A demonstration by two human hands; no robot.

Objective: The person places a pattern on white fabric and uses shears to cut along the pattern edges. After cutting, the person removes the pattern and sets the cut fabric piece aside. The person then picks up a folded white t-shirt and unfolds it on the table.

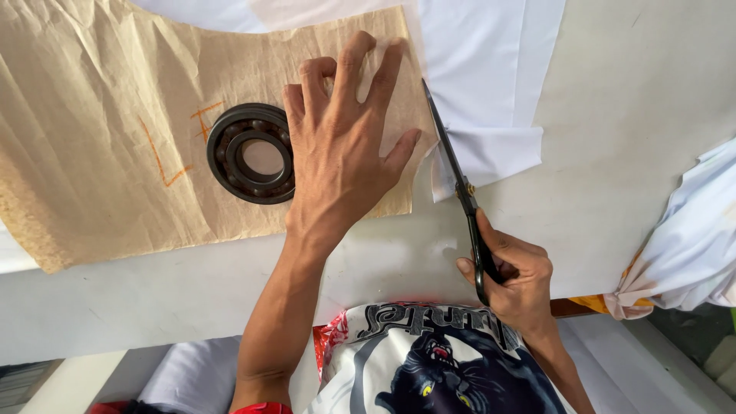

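My left hand [341,146] lies flat, fingers spread, on a brown paper pattern [100,138] marked with orange strokes. It presses the paper's right part onto white fabric [491,84]. A dark metal bearing ring [249,153] rests on the paper just left of that hand, touching its edge. My right hand [514,276] grips the handles of black scissors [456,172]. The blades point away from me and run along the paper's right edge through the white fabric.
The work lies on a pale table [636,115]. A bundle of white cloth with an orange trim [682,253] hangs at the table's right edge. My printed shirt [429,360] fills the bottom centre.
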